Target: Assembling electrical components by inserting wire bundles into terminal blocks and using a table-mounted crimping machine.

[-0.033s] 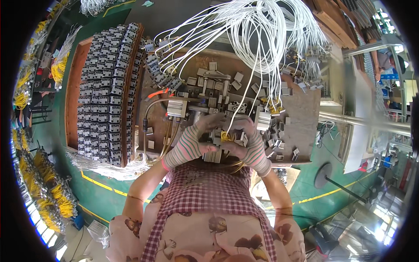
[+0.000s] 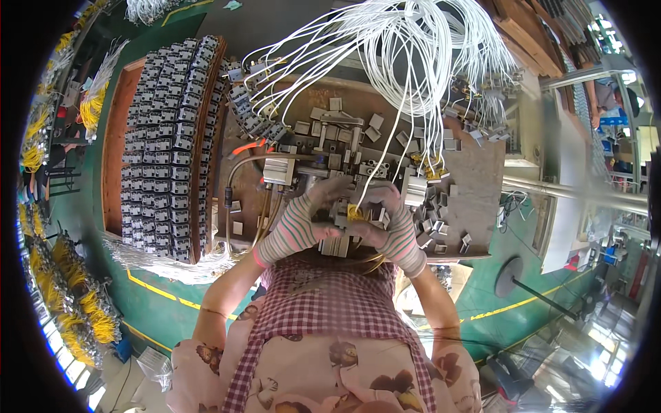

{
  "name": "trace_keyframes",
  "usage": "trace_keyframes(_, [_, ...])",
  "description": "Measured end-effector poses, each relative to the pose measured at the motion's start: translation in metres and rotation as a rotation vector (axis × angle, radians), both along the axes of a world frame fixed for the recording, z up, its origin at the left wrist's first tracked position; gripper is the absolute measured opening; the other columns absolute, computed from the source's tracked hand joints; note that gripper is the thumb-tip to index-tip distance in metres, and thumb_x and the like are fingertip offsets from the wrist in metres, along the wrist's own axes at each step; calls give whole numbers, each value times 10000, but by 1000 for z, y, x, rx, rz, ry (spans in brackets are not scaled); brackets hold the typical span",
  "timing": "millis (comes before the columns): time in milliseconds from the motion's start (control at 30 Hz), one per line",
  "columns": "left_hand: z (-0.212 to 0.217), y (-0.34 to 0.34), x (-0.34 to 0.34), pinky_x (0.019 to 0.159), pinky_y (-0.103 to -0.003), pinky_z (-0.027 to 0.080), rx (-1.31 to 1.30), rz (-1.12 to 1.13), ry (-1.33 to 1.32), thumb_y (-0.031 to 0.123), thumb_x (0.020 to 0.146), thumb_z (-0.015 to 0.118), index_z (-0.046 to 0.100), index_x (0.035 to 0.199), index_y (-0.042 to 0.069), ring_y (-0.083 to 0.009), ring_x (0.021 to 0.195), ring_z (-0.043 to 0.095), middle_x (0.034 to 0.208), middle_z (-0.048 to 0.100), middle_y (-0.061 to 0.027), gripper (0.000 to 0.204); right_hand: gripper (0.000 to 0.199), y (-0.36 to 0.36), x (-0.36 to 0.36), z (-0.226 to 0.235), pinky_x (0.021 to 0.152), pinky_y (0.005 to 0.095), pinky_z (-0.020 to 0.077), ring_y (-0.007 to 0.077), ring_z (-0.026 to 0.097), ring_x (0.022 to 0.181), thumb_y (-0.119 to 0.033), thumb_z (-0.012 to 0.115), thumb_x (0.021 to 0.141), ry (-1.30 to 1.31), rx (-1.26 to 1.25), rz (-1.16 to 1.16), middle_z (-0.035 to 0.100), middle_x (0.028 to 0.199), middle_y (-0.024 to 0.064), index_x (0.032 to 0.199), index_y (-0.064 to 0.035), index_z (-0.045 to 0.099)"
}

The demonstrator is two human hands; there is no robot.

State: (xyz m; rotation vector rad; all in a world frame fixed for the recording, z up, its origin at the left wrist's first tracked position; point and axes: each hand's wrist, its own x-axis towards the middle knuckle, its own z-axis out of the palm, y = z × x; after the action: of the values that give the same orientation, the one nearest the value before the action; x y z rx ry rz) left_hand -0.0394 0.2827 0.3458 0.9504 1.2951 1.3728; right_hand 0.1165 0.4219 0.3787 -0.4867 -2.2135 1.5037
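My left hand (image 2: 310, 215) and my right hand (image 2: 394, 221), both in pink and grey striped gloves, meet over the near middle of the brown workbench (image 2: 482, 179). Together they pinch a small grey part (image 2: 342, 219) with yellow wire ends (image 2: 355, 212) between the fingertips. A thin white wire (image 2: 377, 160) rises from that spot to a hanging bundle of white wires (image 2: 413, 55). How the part sits inside my fingers is hidden.
Several loose grey parts (image 2: 441, 206) lie scattered on the bench around a metal fixture (image 2: 279, 171). A wooden tray (image 2: 113, 138) at the left holds rows of stacked grey parts (image 2: 169, 144). Yellow-tipped wire bundles (image 2: 76, 316) line the far left. Green floor with a yellow line (image 2: 158, 292) lies below.
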Motion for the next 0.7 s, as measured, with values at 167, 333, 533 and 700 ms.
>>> trace_keyframes(167, [5,-4,2,1056,-400,414,-58,-76,-145,477,667,799,267,1483,49,-245,1294,472,1417,442,-124,1063,415,-1,-2,2,852,330,456,202,548,982,-128,839,678,-8,-23,56,611,1046,42,1010,-90,593])
trace_keyframes(333, [8,-4,-2,1037,-407,439,-14,-73,98,472,676,788,247,1489,60,-275,1284,488,1444,417,-132,1060,452,-4,-2,7,835,304,457,190,540,999,-169,856,667,4,30,2,594,1042,37,1050,-102,626])
trace_keyframes(533, [17,-2,2,1048,-376,419,13,-84,341,256,739,784,296,1471,62,-306,1260,508,1424,453,-138,901,452,-5,-1,5,828,305,456,191,534,993,-159,860,653,35,-28,-22,600,1044,33,1040,-106,634])
trace_keyframes(700, [18,-8,3,1013,-402,441,66,-38,624,230,715,815,376,1420,63,-308,1195,544,1376,495,-143,847,459,0,-4,4,841,337,453,219,532,991,-162,856,642,73,-11,6,586,1020,46,1036,-106,626])
